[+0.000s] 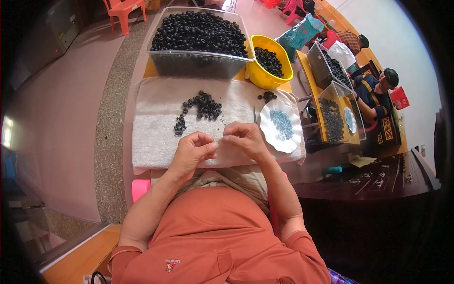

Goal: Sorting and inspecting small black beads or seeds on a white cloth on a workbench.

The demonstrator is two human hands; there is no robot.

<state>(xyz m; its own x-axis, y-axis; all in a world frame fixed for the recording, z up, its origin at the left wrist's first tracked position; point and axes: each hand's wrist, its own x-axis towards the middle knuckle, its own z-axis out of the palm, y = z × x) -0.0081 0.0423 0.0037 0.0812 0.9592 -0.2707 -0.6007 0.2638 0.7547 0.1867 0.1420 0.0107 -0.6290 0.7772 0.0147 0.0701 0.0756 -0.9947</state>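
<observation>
My left hand [193, 152] and my right hand [245, 138] meet above the near part of a white towel [156, 154]. Each has its thumb and fingers pinched together, the tips a small gap apart. What they hold, if anything, is too small to make out. Just beyond them lies a loose pile of small black ring-shaped parts [206, 106], with a smaller cluster [179, 125] to its left. Right of my right hand stands a white scalloped plate [289, 145] bearing many tiny pale blue clear pieces [281, 124]. A thin dark tool [255, 114] lies beside the plate's left edge.
At the back, a large clear bin [198, 66] is heaped with black rings. A yellow tub [268, 81] with more stands right of it. A few dark parts [268, 96] lie above the plate. Farther right, another person [369, 92] sits by clear bins [326, 66] on a table.
</observation>
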